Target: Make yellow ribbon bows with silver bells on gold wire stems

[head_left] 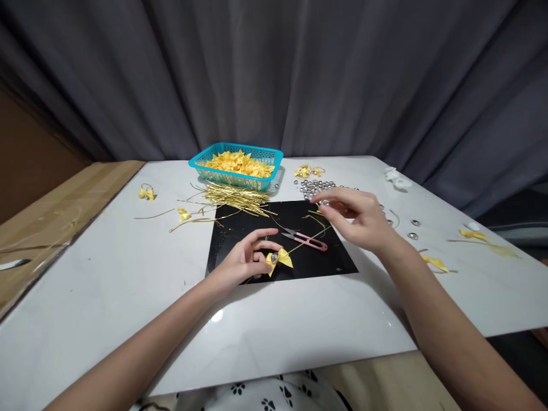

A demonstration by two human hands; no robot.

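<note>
Pinching the yellow bow (285, 258) beside its silver bead (274, 258) with my left hand (240, 260), at the mat's (317, 268) six o'clock, should steady the gold cord (293, 249) toward my half-curled right hand (363, 221) at two, whose grip I cannot make out.

yellow bow (286, 258), silver bead (274, 258) at ctr, gold cord (302, 245), over blk mat (233, 226)

The person wears white cloth (257, 397) on the lap, with black paw prints (237, 389) all over it. Each paw print has a big pad and little toe dots. Both arms are bare, and the hands have thin fingers (268, 232).
</note>
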